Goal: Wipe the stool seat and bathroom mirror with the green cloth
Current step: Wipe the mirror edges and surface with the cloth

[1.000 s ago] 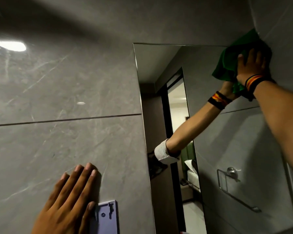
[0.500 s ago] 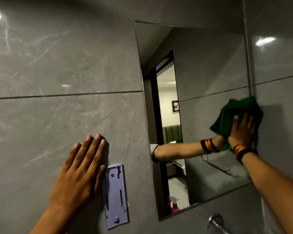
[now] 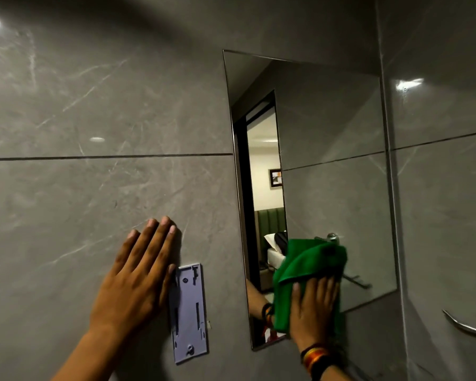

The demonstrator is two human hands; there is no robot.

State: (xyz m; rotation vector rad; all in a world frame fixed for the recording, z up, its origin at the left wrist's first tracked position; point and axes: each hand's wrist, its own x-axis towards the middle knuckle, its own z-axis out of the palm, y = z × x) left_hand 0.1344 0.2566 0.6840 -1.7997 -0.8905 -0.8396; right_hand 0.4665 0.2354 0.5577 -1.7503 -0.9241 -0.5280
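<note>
The bathroom mirror [image 3: 333, 160] is a frameless rectangle on the grey tiled wall, right of centre. My right hand [image 3: 312, 309] presses the green cloth [image 3: 308, 265] flat against the mirror's lower edge, fingers spread over the cloth. The cloth bunches up above my fingers and covers the lower middle of the glass. My left hand [image 3: 138, 273] lies flat and open on the wall tile left of the mirror, holding nothing. The stool is not in view.
A pale plastic wall bracket [image 3: 188, 312] is fixed to the tile beside my left hand. A metal rail [image 3: 467, 327] juts out at the lower right. The mirror reflects a doorway, a green headboard and a towel ring.
My right hand has swept the green cloth from the mirror's top right corner down its right side, then left to the bottom edge. My left hand stays flat on the wall.
</note>
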